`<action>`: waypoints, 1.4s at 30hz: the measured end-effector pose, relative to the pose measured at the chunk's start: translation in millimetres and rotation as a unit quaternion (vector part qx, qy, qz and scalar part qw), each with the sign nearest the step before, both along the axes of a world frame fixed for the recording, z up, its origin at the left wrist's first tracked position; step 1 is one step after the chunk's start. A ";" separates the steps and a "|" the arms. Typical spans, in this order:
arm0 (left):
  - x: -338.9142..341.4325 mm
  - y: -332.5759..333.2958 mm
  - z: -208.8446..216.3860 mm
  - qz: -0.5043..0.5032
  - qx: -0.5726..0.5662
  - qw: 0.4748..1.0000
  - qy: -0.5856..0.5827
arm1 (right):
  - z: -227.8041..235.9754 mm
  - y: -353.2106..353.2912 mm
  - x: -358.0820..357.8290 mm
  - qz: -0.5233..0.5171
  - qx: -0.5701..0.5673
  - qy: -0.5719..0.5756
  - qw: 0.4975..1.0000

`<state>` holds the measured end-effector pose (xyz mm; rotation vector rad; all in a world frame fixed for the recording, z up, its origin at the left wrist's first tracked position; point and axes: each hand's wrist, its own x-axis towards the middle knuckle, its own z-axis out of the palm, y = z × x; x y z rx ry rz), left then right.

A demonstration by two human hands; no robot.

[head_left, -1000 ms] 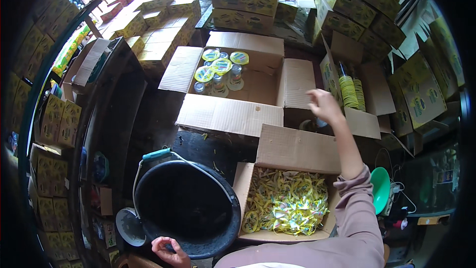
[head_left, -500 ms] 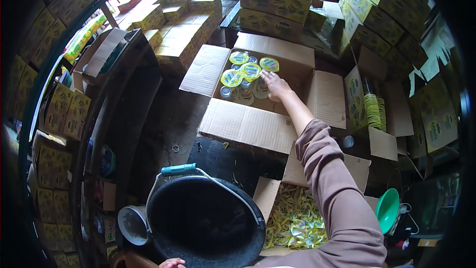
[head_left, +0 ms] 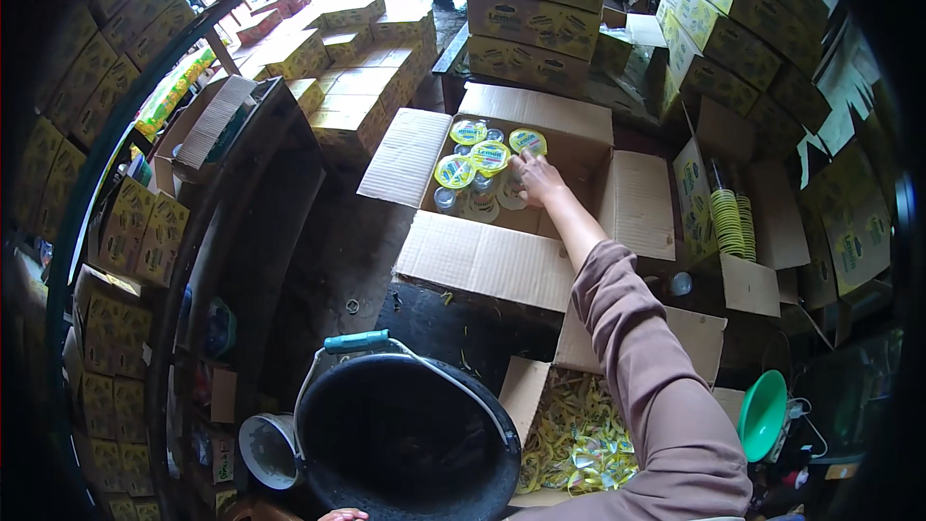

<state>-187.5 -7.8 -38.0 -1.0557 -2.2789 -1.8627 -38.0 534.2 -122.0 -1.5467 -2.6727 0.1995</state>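
Just above the centre of the frame, the right hand (head_left: 540, 183) reaches into an open carton (head_left: 482, 253), back of the hand upward and fingers bent down, close together, at the edge of a group of cups. Whether they grip a cup cannot be told, since the fingertips are partly hidden. The yellow-topped cups (head_left: 490, 157) sit in the left half of the carton, with clear cups (head_left: 445, 199) among and in front of them. At the bottom edge, left of centre, only a sliver of the left hand (head_left: 345, 515) shows, just beside a big dark bucket (head_left: 405, 439) with a teal grip on its handle; how its fingers stand cannot be told. A white pail (head_left: 270, 449) is at the bucket's left. Lower right of centre, partly behind the mauve sleeve (head_left: 666, 381), a second carton (head_left: 524, 394) holds yellow strips (head_left: 564, 439). Right of centre, stacked yellow rings (head_left: 728, 222) stand in a smaller box (head_left: 750, 285), and a green bowl (head_left: 764, 415) tilts below it.
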 end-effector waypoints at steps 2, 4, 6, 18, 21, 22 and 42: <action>-0.6 0.2 -3.2 -0.006 -0.004 1.000 -0.004 | -3.4 4.9 2.9 0.003 0.026 0.006 1.000; -0.8 2.0 -2.5 -0.007 -0.003 1.000 -0.005 | -9.9 3.0 3.1 0.002 0.006 -0.005 1.000; 0.7 -1.7 -2.4 -0.010 -0.007 1.000 -0.008 | -17.1 -6.3 5.7 -0.017 0.016 0.010 1.000; -9.5 -18.1 -21.7 -0.085 0.049 0.995 0.005 | 92.8 -128.4 106.1 -0.136 0.143 0.364 0.910; -7.9 -11.2 -17.6 -0.107 0.030 0.992 0.056 | 124.1 -223.6 124.2 -0.179 0.082 0.553 0.810; -1.7 -7.8 -8.2 -0.124 0.008 0.986 0.112 | 126.6 -257.8 130.3 -0.172 -0.006 0.657 0.734; 85.0 -25.2 23.6 -0.506 0.169 0.649 -0.542 | 43.1 -618.9 216.1 -0.405 0.235 0.490 0.735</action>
